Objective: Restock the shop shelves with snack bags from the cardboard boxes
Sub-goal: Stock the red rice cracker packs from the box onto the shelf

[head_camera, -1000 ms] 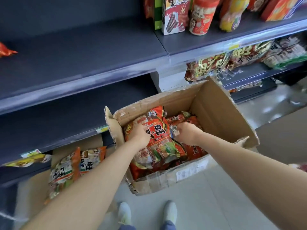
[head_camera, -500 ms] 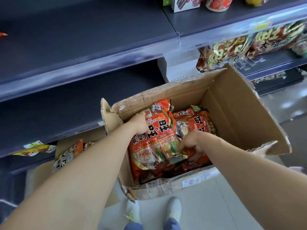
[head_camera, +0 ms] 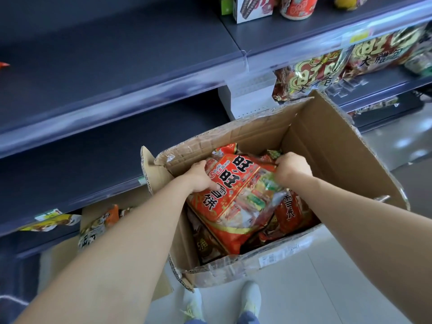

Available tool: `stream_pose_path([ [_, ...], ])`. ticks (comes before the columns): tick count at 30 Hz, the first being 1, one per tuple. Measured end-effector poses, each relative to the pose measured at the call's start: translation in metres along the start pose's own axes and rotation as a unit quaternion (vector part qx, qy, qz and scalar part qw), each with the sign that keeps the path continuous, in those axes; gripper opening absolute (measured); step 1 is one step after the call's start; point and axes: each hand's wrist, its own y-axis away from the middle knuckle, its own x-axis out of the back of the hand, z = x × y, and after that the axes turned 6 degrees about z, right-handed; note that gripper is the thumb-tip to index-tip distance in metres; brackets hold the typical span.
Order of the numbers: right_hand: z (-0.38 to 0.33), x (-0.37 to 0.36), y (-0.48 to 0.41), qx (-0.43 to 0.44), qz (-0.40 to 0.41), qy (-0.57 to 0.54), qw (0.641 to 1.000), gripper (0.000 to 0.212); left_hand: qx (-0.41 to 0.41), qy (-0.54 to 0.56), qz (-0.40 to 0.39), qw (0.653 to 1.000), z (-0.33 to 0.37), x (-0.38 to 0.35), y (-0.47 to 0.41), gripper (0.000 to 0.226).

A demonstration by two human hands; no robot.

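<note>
An open cardboard box (head_camera: 332,146) stands on the floor below the dark shelves. Inside it lies a large red snack bag (head_camera: 238,197) on top of several other red bags (head_camera: 289,213). My left hand (head_camera: 198,177) grips the big bag's left edge, thumb on its face. At the bag's upper right corner, my right hand (head_camera: 292,168) holds it with curled fingers. The bag sits tilted, its top end raised toward the box's back wall.
Two bare dark shelves (head_camera: 98,66) run across the left. To the right, gold and red bags (head_camera: 315,76) hang under a shelf with cartons and tubs (head_camera: 297,8). A second box with orange bags (head_camera: 105,223) sits at lower left. My feet (head_camera: 250,298) stand on the pale floor.
My right hand moved from low in the box up to the big red bag's top right corner and took hold. The bag has risen and tilted between both hands.
</note>
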Motion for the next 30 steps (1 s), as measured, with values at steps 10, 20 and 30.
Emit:
stream_pose_path([
  [10,0.021,-0.023,0.011,-0.190,-0.099,-0.407,0.888,0.044,0.090,0.017,0.050,0.995,-0.003,-0.015,0.004,0.108],
  [20,0.008,-0.018,0.027,-0.238,-0.245,-0.305,0.889,0.060,0.117,0.112,0.016,0.987,-0.006,-0.014,0.018,0.115],
  [30,0.005,0.027,0.067,-0.225,-0.113,-0.435,0.865,0.046,0.045,0.181,0.097,0.978,0.021,0.020,0.069,0.082],
])
